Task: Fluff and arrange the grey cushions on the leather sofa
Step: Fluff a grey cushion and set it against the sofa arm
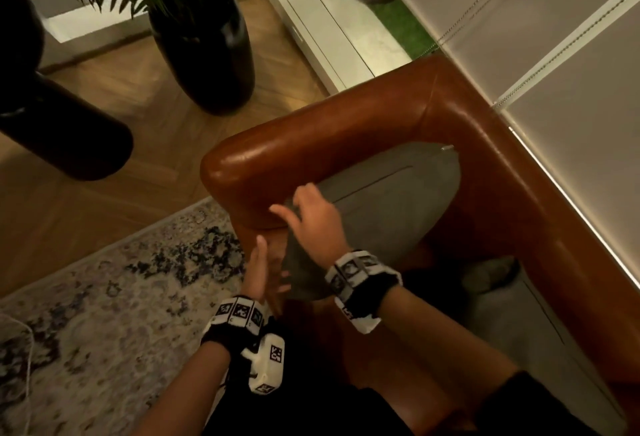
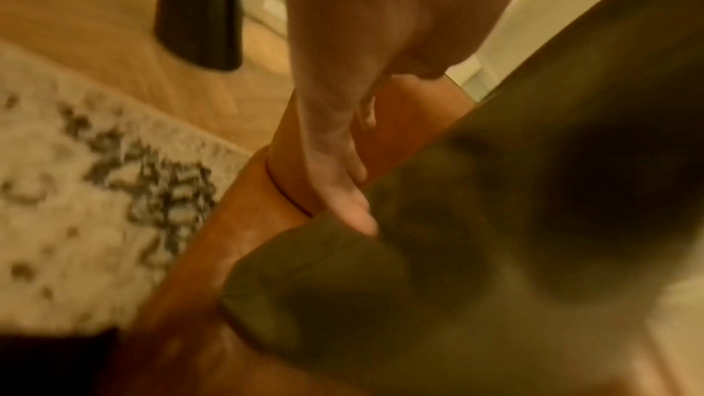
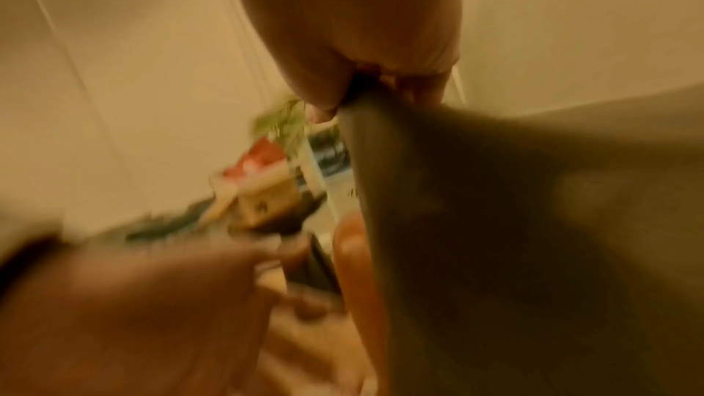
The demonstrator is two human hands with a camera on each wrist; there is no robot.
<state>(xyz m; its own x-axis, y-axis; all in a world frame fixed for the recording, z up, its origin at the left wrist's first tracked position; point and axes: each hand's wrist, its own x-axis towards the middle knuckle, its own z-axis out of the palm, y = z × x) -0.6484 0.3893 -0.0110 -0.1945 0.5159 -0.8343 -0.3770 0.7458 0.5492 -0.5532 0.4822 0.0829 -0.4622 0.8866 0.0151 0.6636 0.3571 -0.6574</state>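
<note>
Leather sofa [image 1: 346,117] corner: right hand [image 1: 311,214] pinches the grey cushion [image 1: 388,200] corner, left hand [image 1: 263,276] flat beside it. Left wrist: straight fingers [image 2: 343,191] touching fabric. Right wrist: pinch confirmed. Mid-fluff, I'd say; next, plump and seat it.

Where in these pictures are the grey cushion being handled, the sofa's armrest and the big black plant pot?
grey cushion [image 1: 391,207]: head view, on its broad top face.
leather armrest [image 1: 294,148]: head view, on the rounded top.
black plant pot [image 1: 207,51]: head view, on the pot's glossy side.
</note>
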